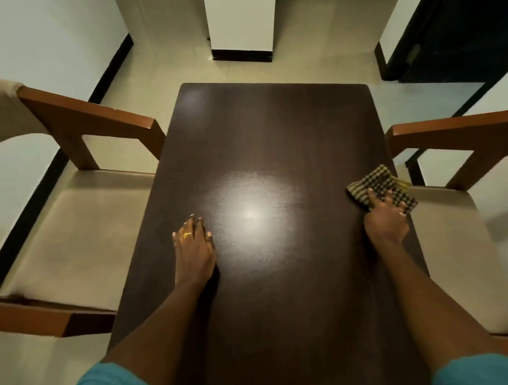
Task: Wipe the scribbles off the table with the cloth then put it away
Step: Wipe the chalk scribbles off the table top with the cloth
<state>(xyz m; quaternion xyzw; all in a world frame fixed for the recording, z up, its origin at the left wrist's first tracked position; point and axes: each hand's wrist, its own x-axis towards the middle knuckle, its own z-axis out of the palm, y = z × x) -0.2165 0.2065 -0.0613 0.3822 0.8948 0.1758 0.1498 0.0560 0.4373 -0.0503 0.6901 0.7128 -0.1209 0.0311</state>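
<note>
A dark brown wooden table (266, 136) fills the middle of the view, with a bright glare of light near its centre. I can make out no scribbles on its surface. A black-and-yellow checked cloth (376, 182) lies at the table's right edge and hangs slightly over it. My right hand (385, 217) rests on the near part of the cloth, fingers pressing it down. My left hand (193, 242) lies flat on the table left of centre, fingers together, holding nothing.
A wooden-armed chair with a beige seat (77, 236) stands tight against the table's left side. A second such chair (451, 237) stands against the right side. Beyond the table are tiled floor, a white pillar (240, 17) and a dark doorway (461, 18).
</note>
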